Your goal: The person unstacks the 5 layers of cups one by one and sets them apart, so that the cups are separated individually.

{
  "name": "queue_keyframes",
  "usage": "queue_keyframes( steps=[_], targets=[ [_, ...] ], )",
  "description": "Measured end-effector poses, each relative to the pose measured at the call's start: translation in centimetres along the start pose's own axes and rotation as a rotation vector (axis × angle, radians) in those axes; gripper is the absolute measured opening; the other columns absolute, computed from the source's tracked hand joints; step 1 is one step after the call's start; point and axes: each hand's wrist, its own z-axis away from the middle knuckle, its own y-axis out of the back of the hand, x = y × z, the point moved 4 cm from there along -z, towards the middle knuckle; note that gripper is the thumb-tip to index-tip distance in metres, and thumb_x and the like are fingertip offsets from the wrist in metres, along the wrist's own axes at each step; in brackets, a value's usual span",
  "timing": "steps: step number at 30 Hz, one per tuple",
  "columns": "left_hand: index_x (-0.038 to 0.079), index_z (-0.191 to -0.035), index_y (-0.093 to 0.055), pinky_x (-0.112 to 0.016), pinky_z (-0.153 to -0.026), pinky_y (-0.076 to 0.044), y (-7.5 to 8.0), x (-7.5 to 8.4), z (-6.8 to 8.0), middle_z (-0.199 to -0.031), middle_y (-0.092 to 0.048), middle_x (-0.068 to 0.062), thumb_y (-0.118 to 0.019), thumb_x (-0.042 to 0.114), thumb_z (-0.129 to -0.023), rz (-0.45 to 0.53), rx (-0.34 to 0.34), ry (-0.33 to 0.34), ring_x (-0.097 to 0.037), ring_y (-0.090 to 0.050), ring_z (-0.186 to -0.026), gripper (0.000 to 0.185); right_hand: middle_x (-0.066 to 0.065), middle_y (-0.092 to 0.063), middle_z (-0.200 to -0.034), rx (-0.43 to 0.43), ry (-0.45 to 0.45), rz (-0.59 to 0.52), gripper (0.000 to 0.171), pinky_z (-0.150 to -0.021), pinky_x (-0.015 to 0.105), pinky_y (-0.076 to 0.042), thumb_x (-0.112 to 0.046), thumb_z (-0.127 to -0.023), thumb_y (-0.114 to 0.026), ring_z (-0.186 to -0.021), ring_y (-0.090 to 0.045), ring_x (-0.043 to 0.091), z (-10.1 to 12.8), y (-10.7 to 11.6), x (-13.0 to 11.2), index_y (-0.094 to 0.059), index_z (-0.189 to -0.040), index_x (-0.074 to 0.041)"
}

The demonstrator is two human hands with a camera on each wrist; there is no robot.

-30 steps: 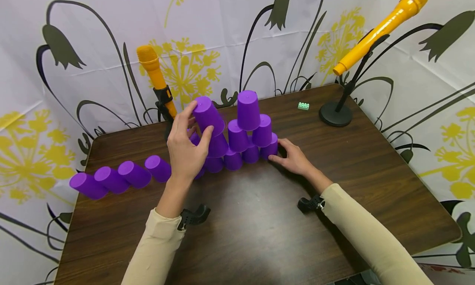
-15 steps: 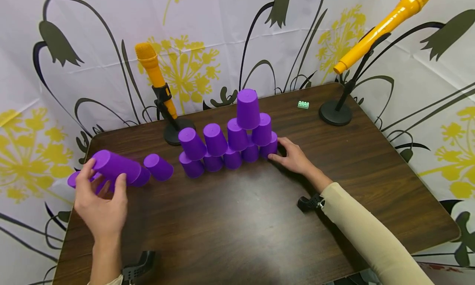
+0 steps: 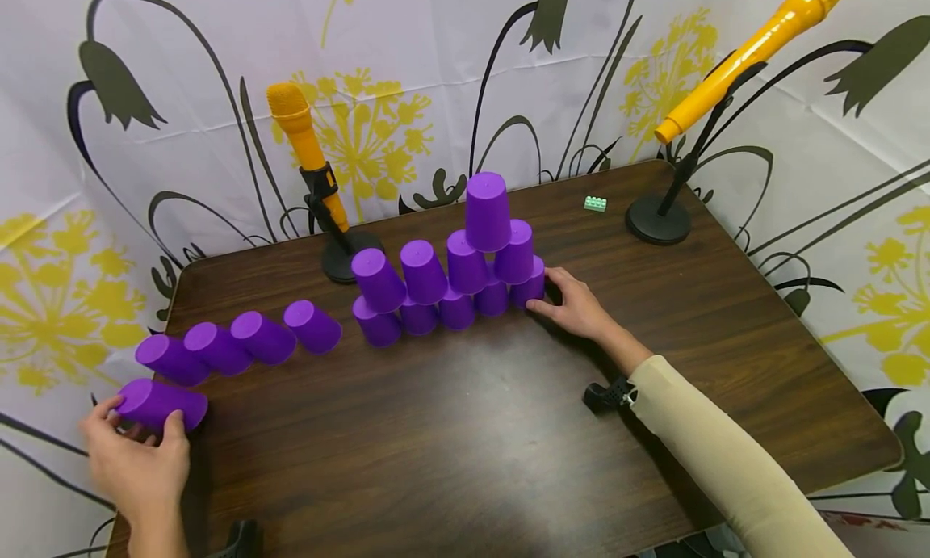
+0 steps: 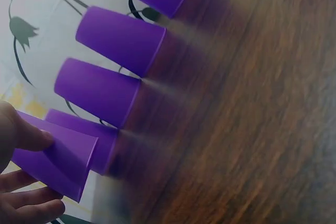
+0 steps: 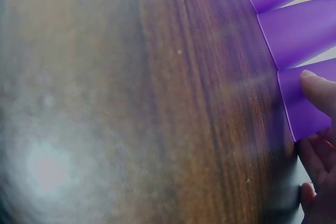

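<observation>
A pyramid of upturned purple cups (image 3: 466, 261) stands at the middle back of the dark wooden table (image 3: 508, 461). My right hand (image 3: 574, 306) rests against its bottom right cup (image 3: 534, 287), with the thumb (image 5: 320, 90) on the cup's wall (image 5: 304, 106). To the left, several purple cups (image 3: 261, 337) stand in a slanting row. My left hand (image 3: 141, 437) grips one more purple cup (image 3: 160, 403) lying sideways at the table's front left corner, just before the row's end. In the left wrist view that cup (image 4: 58, 156) sits between thumb and fingers, beside the row (image 4: 121, 40).
Two orange microphones stand on black stands, one behind the pyramid (image 3: 308, 162) and one at the back right (image 3: 741, 53) with a round base (image 3: 657, 219). A small green brick (image 3: 594, 204) lies near the back edge. A flowered curtain surrounds the table.
My left hand took a cup off the pyramid's upper left, carried it left past the row and brought it down to the front left corner. The right hand has stayed put.
</observation>
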Motion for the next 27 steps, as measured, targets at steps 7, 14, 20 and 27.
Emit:
queue_keyframes(
  steps=[7, 14, 20, 27],
  targets=[
    [0.021, -0.143, -0.039, -0.002, -0.071, -0.037, -1.2, -0.9, -0.5, -0.136, -0.050, -0.012, -0.072, 0.014, -0.083, -0.036, -0.077, 0.054, -0.030, -0.058, -0.109, 0.068, 0.014, -0.055, -0.134, -0.009, -0.006, -0.001, 0.061, -0.107, 0.048, -0.036, -0.029, -0.089, -0.074, -0.128, -0.048, 0.031, 0.0, 0.0, 0.1, -0.050, -0.140, -0.006],
    [0.021, -0.143, -0.037, -0.003, -0.072, -0.038, -1.7, -1.5, -0.8, -0.138, -0.046, -0.011, -0.071, 0.013, -0.084, -0.026, -0.086, 0.054, -0.034, -0.056, -0.112, 0.068, 0.014, -0.055, -0.134, -0.004, -0.003, -0.002, 0.060, -0.107, 0.048, -0.036, -0.029, -0.088, -0.074, -0.128, -0.048, 0.031, -0.1, 0.0, 0.0, -0.051, -0.138, -0.005],
    [0.019, -0.143, -0.036, -0.003, -0.071, -0.036, -1.7, -1.8, -1.0, -0.139, -0.046, -0.013, -0.070, 0.013, -0.085, -0.035, -0.094, 0.052, -0.039, -0.057, -0.113, 0.068, 0.014, -0.055, -0.134, -0.009, -0.006, 0.003, 0.060, -0.108, 0.049, -0.036, -0.029, -0.088, -0.074, -0.129, -0.048, 0.031, -0.2, 0.0, 0.1, -0.051, -0.139, -0.005],
    [0.021, -0.145, -0.033, -0.004, -0.071, -0.035, -1.8, -1.9, -0.9, -0.141, -0.042, -0.014, -0.069, 0.011, -0.085, -0.027, -0.113, 0.044, -0.040, -0.055, -0.116, 0.071, 0.014, -0.055, -0.134, -0.006, -0.011, 0.001, 0.060, -0.108, 0.049, -0.036, -0.029, -0.088, -0.074, -0.129, -0.048, 0.031, -0.1, 0.0, 0.2, -0.051, -0.139, -0.006]
  ],
)
